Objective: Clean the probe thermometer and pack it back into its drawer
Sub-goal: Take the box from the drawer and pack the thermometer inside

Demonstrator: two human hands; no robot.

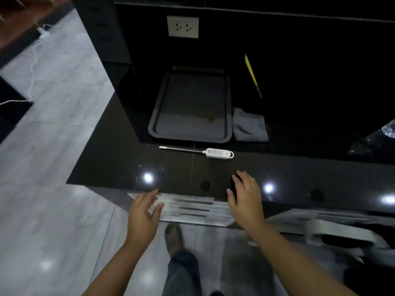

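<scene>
My left hand [143, 212] and right hand [245, 199] hover with fingers spread, gripping nothing, over the pulled-out white drawer [192, 208] at six o'clock. The white-handled steel probe thermometer [205, 152] lies just beyond on the glossy black counter [106, 163]. A hasty reach could roll it off; skipping the grey cloth [249, 126] at one o'clock, beside the dark tray [228, 103], packs it dirty.

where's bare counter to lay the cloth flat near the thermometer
The front strip of the counter is bare, between the thermometer and the edge, left of the right hand. Behind the thermometer it is crowded: the tray and the cloth sit side by side. Right of the cloth is too dark to tell.
</scene>
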